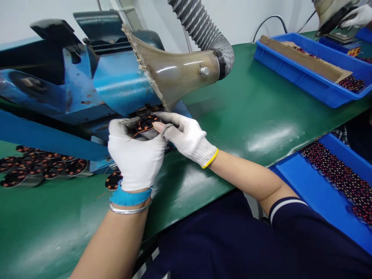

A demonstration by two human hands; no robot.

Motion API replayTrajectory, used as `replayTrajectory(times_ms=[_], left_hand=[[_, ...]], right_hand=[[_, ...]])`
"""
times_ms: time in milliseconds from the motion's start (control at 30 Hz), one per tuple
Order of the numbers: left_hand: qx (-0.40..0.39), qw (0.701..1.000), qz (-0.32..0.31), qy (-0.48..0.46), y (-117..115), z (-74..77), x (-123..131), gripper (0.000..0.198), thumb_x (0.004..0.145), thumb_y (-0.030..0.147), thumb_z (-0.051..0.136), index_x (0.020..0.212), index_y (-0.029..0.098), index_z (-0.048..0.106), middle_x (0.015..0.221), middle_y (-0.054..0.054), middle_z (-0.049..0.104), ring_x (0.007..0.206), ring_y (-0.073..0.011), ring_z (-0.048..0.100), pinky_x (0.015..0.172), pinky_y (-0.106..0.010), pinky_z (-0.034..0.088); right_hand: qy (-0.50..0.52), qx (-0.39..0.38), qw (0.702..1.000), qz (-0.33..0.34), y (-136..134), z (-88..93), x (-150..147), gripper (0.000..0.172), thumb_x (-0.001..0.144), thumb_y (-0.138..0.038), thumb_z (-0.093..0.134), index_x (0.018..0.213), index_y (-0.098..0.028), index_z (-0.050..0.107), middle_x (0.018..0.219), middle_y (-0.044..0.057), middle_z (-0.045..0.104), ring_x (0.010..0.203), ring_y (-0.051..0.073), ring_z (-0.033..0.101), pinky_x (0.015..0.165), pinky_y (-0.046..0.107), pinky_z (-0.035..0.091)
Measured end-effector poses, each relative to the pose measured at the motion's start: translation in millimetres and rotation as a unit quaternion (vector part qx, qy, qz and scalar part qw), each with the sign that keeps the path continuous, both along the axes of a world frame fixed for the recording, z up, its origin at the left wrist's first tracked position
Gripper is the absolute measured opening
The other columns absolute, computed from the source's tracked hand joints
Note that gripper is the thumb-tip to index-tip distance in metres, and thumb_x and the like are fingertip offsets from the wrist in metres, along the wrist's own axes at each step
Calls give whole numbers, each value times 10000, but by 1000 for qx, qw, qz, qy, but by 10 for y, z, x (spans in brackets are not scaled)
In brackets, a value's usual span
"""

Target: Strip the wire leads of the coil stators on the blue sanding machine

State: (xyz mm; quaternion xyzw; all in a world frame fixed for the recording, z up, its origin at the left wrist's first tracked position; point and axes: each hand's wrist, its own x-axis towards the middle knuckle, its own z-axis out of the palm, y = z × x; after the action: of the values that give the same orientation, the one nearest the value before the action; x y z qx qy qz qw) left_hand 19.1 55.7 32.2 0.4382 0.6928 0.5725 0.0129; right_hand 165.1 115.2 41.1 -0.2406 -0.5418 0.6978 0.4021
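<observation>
A round metal part with a black face and copper wires (147,126) is held at the front of a blue machine (124,83). My left hand (136,155), in a white glove with a blue cuff, wraps round it from the left and below. From the right, my right hand (186,135), gloved in white with a yellow-edged cuff, touches the part with its bare thumb tip; its other fingers reach behind the part and are partly hidden. Just above is a translucent brown hood (180,71). Another such part (113,180) lies beside my left wrist.
Several similar parts (37,166) stand on the green table (238,116) at left. A grey hose (200,23) joins the hood. A blue tray (293,73) sits at back right, a blue bin (305,186) of parts lower right. Another person's gloved hand (357,17) shows top right.
</observation>
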Motion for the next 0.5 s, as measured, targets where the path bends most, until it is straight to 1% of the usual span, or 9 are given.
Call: replayTrajectory(times_ms=[133,233,300,400,500], left_hand=[[-6,999,32,17,20,18,-6,381,795,391,963,1014,250,685,976,-8,801,966,-243,770,1020,-455,730],[-13,999,41,17,19,38,-5,440,772,422,1010,1003,257,674,983,-16,786,1008,-266,769,1051,-483,736],[-25,998,53,17,20,53,-1,469,755,429,1024,992,266,653,988,-18,776,1037,-284,771,1093,-519,733],[-34,997,69,22,30,77,-9,457,752,419,993,991,276,631,999,-26,761,1071,-318,781,1171,-591,713],[-36,996,71,32,35,97,-42,510,729,485,1000,1006,284,622,1027,-40,769,1075,-336,784,1225,-653,689]], right_hand=[[10,3,1000,-9,4,9,-27,535,853,-508,1250,1173,-226,926,1450,100,982,1580,357,851,1449,432,667],[21,1,1000,6,15,3,-35,549,795,-459,1290,1126,-213,927,1380,100,989,1559,377,852,1430,441,680],[25,-5,1000,6,9,19,-24,531,789,-429,1295,1102,-213,925,1372,104,987,1580,391,839,1448,447,665],[22,-10,1000,4,-30,85,14,469,856,-412,1249,1130,-208,928,1435,127,972,1637,387,812,1500,436,620],[16,-19,1000,14,-58,129,35,419,897,-383,1206,1154,-196,931,1477,137,957,1664,377,800,1515,424,608]])
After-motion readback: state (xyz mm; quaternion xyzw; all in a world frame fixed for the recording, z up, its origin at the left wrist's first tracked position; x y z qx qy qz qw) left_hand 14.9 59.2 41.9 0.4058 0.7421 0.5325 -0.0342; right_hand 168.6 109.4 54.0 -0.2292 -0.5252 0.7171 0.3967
